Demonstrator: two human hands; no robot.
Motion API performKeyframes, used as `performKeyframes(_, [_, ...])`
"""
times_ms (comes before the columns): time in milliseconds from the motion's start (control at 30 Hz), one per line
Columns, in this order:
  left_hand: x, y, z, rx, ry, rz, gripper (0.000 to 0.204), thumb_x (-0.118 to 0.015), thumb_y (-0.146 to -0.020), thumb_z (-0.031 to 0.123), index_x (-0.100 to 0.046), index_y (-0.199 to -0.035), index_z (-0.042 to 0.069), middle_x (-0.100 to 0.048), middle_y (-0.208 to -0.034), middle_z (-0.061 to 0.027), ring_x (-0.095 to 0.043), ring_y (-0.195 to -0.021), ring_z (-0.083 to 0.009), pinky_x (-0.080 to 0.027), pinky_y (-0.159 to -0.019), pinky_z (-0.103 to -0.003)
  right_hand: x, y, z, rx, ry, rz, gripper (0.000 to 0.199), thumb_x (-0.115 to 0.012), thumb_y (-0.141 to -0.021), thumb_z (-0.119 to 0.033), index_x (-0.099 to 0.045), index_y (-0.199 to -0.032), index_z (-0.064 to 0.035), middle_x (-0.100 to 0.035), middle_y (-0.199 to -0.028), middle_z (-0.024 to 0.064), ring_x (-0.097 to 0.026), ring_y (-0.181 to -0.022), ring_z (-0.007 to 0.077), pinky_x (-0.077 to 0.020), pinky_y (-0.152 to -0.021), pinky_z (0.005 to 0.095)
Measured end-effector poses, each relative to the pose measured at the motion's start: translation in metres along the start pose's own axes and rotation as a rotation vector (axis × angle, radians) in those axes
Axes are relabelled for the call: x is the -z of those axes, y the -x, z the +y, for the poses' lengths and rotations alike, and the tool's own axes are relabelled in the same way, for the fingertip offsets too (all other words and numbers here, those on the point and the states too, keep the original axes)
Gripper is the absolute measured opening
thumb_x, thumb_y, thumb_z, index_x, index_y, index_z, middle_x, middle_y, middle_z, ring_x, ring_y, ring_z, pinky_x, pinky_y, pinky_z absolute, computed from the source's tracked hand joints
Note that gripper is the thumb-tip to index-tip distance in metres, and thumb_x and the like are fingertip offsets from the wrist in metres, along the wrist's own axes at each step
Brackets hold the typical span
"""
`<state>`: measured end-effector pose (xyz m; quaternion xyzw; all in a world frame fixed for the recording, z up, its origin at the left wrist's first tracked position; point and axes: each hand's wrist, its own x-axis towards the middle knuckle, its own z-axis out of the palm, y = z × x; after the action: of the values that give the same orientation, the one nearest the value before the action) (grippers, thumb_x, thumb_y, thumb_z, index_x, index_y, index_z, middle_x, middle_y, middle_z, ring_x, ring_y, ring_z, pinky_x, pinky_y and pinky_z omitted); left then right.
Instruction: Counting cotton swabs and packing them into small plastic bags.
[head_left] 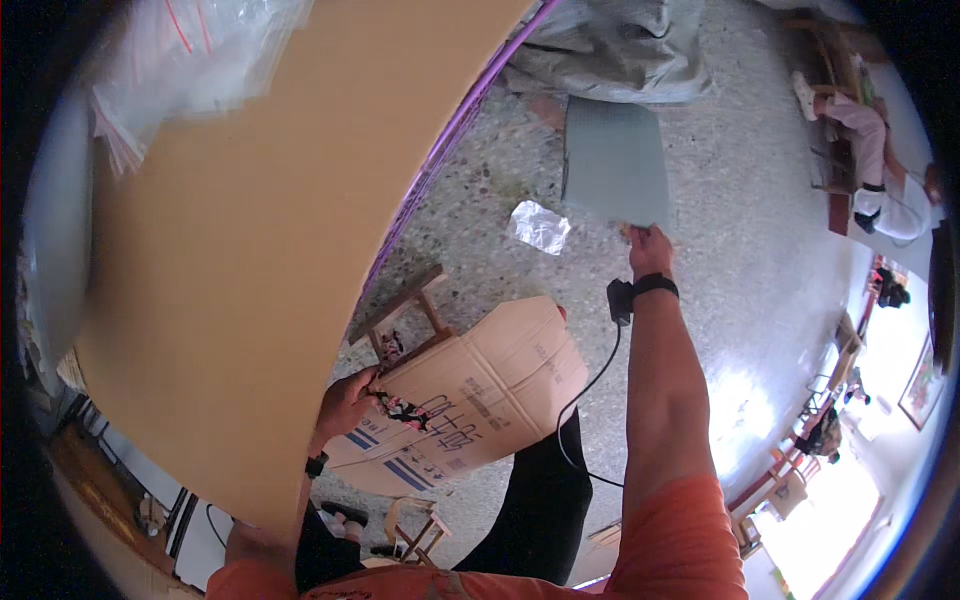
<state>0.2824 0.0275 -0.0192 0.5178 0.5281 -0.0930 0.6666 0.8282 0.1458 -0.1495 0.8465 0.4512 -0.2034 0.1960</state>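
A flattened cardboard box [490, 380] with blue print and handwriting lies across my lap. Over its left side my left hand [345, 402] is closed on one end of a dark strip with a pink floral pattern [402, 412]; the tan tabletop partly hides this hand. My right arm stretches far forward. At its end my right hand [648, 248] is closed at the near edge of a grey-green sheet [615, 160] on the floor. Its fingertips are too small to show whether they pinch the sheet or something on it. A crumpled silvery piece [540, 227] lies left of the sheet.
The large tan tabletop [240, 260] with a purple edge fills the left, bearing clear plastic bags [190, 70]. A wooden stool [425, 310] stands beyond the cardboard. Grey sheeting [610, 50] lies at the back. A person [870, 150] sits far right. A black cable [590, 390] hangs from my right wrist.
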Motion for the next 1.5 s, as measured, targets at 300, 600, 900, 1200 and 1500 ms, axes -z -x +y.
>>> performKeyframes(300, [-0.005, -0.023, -0.033, -0.032, 0.135, -0.171, 0.05, -0.058, -0.087, 0.009, -0.047, -0.135, 0.002, -0.061, -0.121, -0.0199, -0.061, -0.108, -0.0272, -0.046, -0.092, -0.039, -0.025, -0.052, 0.019, 0.467, 0.188, 0.212, 0.037, -0.05, -0.095, -0.038, -0.064, -0.099, -0.004, -0.064, -0.104, 0.0186, -0.059, -0.102, 0.0356, -0.0501, -0.084, 0.0452])
performKeyframes(600, [-0.006, -0.011, -0.055, 0.002, 0.015, -0.227, 0.051, -0.062, -0.085, 0.013, -0.049, -0.133, 0.001, -0.062, -0.118, -0.0209, -0.061, -0.104, -0.0274, -0.047, -0.089, -0.039, 0.004, 0.12, -0.131, 0.788, -0.65, -1.212, 0.073, -0.073, -0.08, -0.041, -0.044, -0.139, -0.0087, -0.052, -0.133, 0.0184, -0.046, -0.127, 0.0299, -0.0382, -0.105, 0.0418])
performKeyframes(900, [-0.025, -0.008, -0.097, 0.174, 0.038, -0.491, 0.051, -0.061, -0.085, 0.017, -0.05, -0.133, 0.005, -0.064, -0.116, -0.017, -0.062, -0.101, -0.0278, -0.048, -0.088, -0.039, -0.073, 0.162, -0.113, 1.079, -0.478, -0.985, 0.058, -0.076, -0.07, -0.04, -0.062, -0.116, -0.0087, -0.065, -0.109, 0.0197, -0.06, -0.104, 0.0395, -0.0467, -0.09, 0.0455])
performKeyframes(1200, [-0.068, 0.024, -0.101, 0.249, 0.116, -0.656, 0.049, -0.061, -0.084, 0.016, -0.052, -0.132, 0.005, -0.065, -0.116, -0.016, -0.063, -0.101, -0.0277, -0.048, -0.088, -0.039, -0.175, 0.23, -0.065, 1.238, 0.203, -1.149, 0.045, -0.069, -0.074, -0.041, -0.069, -0.099, -0.0045, -0.066, -0.103, 0.0208, -0.062, -0.098, 0.0401, -0.049, -0.085, 0.0469])
performKeyframes(1500, [-0.076, 0.007, -0.103, 0.269, 0.11, -0.752, 0.048, -0.061, -0.084, 0.016, -0.053, -0.13, 0.006, -0.065, -0.115, -0.0151, -0.063, -0.101, -0.0275, -0.049, -0.088, -0.038, -0.176, 0.236, -0.021, 1.228, -0.218, -1.03, 0.028, -0.063, -0.077, -0.028, -0.07, -0.082, -0.0024, -0.067, -0.091, 0.0194, -0.063, -0.09, 0.0376, -0.0493, -0.081, 0.0477])
